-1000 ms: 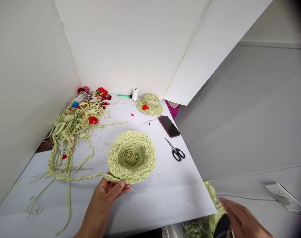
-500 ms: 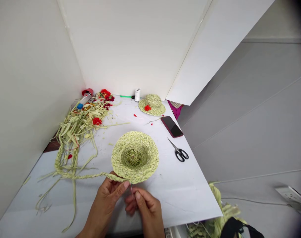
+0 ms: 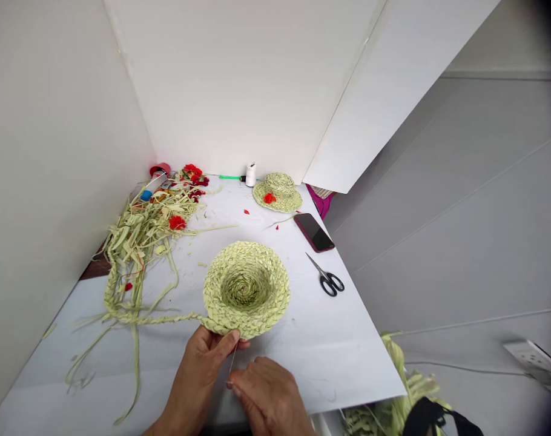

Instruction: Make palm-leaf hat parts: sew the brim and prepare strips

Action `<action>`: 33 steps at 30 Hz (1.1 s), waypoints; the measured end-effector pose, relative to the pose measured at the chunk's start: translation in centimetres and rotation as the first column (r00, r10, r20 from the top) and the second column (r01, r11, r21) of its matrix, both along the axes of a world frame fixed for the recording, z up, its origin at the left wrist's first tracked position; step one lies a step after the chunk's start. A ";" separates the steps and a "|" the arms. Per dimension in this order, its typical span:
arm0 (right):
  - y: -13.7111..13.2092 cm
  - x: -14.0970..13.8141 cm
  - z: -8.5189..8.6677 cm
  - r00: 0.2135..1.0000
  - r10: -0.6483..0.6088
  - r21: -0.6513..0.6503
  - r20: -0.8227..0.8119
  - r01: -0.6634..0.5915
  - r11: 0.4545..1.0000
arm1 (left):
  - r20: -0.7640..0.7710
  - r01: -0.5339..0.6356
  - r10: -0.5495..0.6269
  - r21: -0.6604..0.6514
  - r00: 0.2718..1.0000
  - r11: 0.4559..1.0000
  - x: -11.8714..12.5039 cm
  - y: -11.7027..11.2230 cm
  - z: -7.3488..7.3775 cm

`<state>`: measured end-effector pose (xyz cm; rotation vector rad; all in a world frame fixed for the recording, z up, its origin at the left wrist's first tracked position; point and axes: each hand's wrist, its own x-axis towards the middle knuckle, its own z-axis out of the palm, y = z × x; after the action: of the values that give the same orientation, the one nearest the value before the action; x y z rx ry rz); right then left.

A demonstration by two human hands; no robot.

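Left hand (image 3: 196,366) gripping a woven hat brim (image 3: 221,303), right hand (image 3: 269,396) pinching a needle (image 3: 232,358), near the table's front edge (image 3: 361,396)

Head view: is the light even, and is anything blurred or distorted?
Head view: soft, even light, with a faint shadow under the woven palm hat; dark, blurred corners, mostly top right; the wide lens bends the white wall.

Left hand (image 3: 194,369) and right hand (image 3: 270,396) at six o'clock, both bare, short fingernails (image 3: 234,333), bare forearm (image 3: 178,413) running off the bottom edge, black strap (image 3: 427,416) at five o'clock, too cut off to tell whether worn
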<state>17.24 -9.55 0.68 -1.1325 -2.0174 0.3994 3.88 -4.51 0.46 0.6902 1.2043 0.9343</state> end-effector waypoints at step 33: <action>9.3 4.9 9.0 0.829 0.322 -0.295 0.457 -0.201 0.934 | 0.158 -0.039 0.044 -0.032 0.986 0.999 -2.2 0.9 0.9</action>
<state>22.13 -0.21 9.65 -1.1873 -2.6622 0.5385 1.68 -3.59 1.37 0.5589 1.0923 0.9862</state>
